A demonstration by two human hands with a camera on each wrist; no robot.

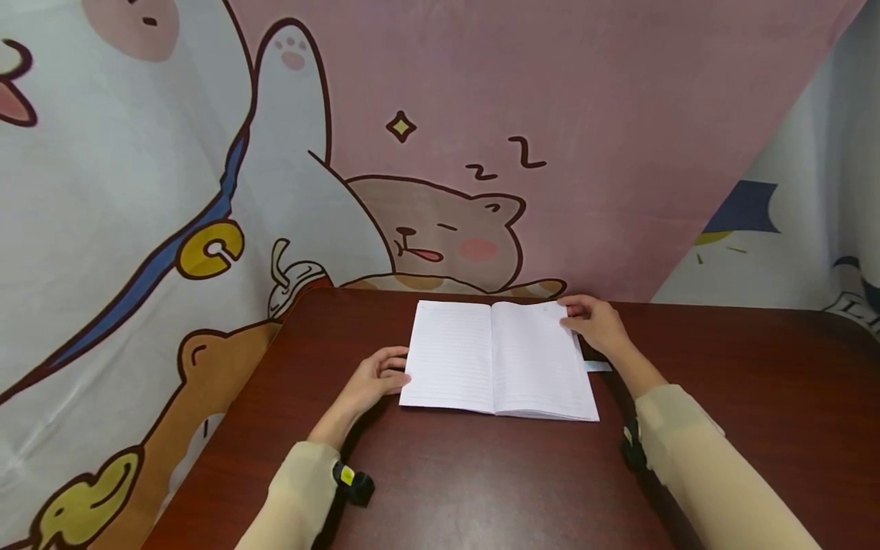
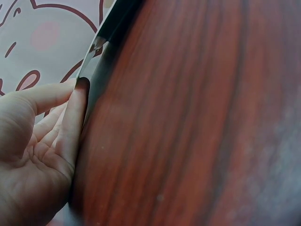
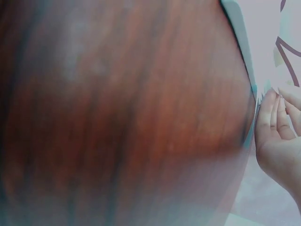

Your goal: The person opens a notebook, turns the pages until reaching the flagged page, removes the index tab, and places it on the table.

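An open notebook (image 1: pixel 450 355) with ruled white pages lies on the brown table, its spine running away from me. My left hand (image 1: pixel 374 380) is at its left edge; in the left wrist view the thumb and forefinger of the left hand (image 2: pixel 42 136) pinch that edge. At the far right corner, my right hand (image 1: pixel 596 325) pinches the page edges between thumb and fingers. The right wrist view shows the right hand (image 3: pixel 280 127) with its fingertips at the edge of the pages. A pale blue strip (image 1: pixel 598 367) sticks out from the notebook's right side.
The dark wood table (image 1: pixel 440 481) extends toward me and to both sides. Behind it hangs a cloth (image 1: pixel 619 153) with cartoon animals, close to the table's far edge. Small black devices, such as the left wrist camera (image 1: pixel 354 483), sit under both sleeves.
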